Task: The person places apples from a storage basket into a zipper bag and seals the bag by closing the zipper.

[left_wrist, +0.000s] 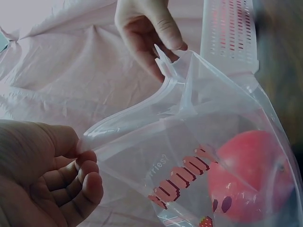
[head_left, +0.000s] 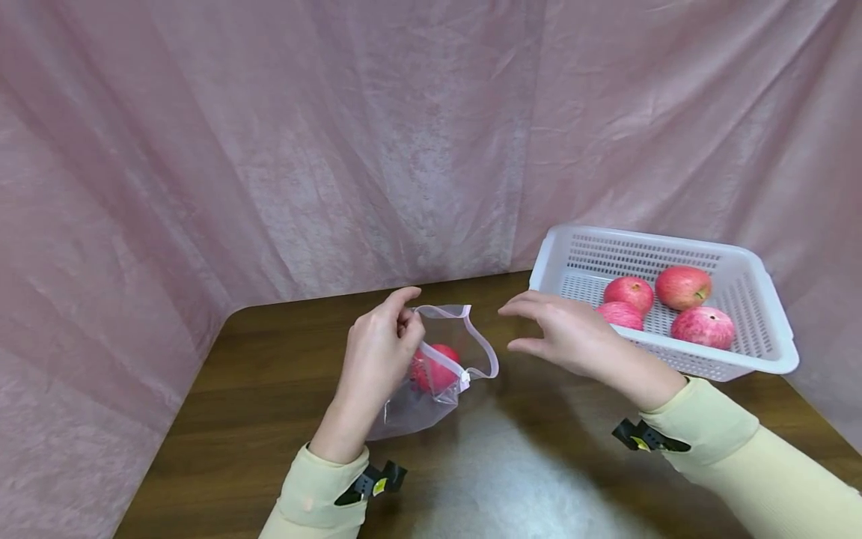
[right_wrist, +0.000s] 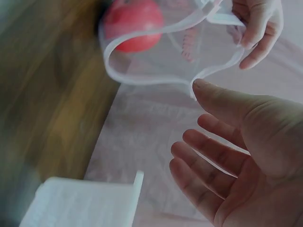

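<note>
A clear zip bag (head_left: 420, 419) with a pale pink rim hangs over the table, its mouth gaping to the right. Inside it lies one red apple (head_left: 436, 369); red lettering shows on the bag's side in the left wrist view. My left hand (head_left: 382, 340) pinches the rim between thumb and fingers (left_wrist: 85, 175). To the right of the mouth, my right hand (head_left: 569, 333) has its fingers loosely spread and holds nothing. In the right wrist view its thumb appears close to the bag's rim; whether they touch I cannot tell.
A white perforated basket (head_left: 774, 329) stands at the right of the brown wooden table (head_left: 269, 404). Several apples (head_left: 702, 327) lie in it. A pink cloth (head_left: 377, 150) hangs behind and beside the table.
</note>
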`<state>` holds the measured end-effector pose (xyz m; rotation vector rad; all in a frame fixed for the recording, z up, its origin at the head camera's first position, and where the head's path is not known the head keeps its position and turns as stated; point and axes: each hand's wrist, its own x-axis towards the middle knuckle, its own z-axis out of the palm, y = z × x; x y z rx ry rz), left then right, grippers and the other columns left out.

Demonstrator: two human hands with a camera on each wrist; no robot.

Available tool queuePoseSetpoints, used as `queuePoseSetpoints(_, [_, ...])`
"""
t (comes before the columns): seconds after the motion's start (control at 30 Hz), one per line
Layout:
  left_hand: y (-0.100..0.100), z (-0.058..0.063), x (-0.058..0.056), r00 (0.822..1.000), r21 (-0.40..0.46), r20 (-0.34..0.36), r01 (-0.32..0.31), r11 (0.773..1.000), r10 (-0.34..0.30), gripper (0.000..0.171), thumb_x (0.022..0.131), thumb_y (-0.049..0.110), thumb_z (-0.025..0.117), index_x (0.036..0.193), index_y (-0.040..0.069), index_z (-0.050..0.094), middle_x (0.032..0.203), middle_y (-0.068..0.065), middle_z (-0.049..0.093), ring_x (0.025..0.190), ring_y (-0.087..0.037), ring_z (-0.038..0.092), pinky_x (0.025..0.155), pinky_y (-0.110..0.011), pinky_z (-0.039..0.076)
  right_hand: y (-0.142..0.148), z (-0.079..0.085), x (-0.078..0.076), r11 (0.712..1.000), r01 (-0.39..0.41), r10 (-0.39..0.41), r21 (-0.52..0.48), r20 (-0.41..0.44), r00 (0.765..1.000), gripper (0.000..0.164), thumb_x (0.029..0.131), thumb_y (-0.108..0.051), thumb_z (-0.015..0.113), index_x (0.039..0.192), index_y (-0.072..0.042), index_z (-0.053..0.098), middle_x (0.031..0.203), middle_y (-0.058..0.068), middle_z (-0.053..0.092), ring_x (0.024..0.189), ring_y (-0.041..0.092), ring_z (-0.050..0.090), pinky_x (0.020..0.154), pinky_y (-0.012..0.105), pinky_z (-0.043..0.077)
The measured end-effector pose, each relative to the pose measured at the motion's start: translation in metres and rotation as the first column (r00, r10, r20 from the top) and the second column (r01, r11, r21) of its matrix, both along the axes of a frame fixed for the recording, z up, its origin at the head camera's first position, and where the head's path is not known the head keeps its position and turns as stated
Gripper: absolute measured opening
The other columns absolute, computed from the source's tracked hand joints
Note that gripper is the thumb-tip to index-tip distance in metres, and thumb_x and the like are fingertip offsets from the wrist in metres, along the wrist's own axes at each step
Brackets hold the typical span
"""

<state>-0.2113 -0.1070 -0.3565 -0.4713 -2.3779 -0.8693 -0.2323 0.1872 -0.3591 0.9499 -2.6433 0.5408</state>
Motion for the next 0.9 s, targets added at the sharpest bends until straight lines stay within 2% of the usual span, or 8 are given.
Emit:
queuePoseSetpoints(0.4, [0.002, -0.001, -0.003, 1.0, -0.008, 0.019, -0.007, 1.0, 0.007, 0.035, 0.098, 0.004, 0.068, 0.132, 0.004, 0.075, 0.078, 0.001, 0.06, 0.064, -0.016, 0.05, 0.061, -0.036, 0.044, 0.025, 0.004, -0.002, 0.995, 0.051, -0.048, 0.088, -0.032, 0.998, 0.048, 0.089, -0.027, 0.092, 0.132, -0.01, 0.078, 0.13, 0.007, 0.076, 0.119, 0.03, 0.073, 0.09, 0.051, 0.06])
queuePoseSetpoints(0.9, [0.002, -0.003, -0.005, 0.999, -0.008, 0.037, -0.008, 1.0, 0.009, 0.037, 0.097, 0.004, 0.069, 0.133, 0.005, 0.075, 0.079, 0.002, 0.063, 0.065, -0.015, 0.052, 0.062, -0.037, 0.045, 0.058, 0.01, -0.003, 0.988, 0.084, -0.082, 0.13, -0.017, 0.996, 0.056, 0.088, -0.026, 0.094, 0.137, -0.008, 0.075, 0.133, 0.011, 0.075, 0.127, 0.034, 0.07, 0.097, 0.053, 0.057])
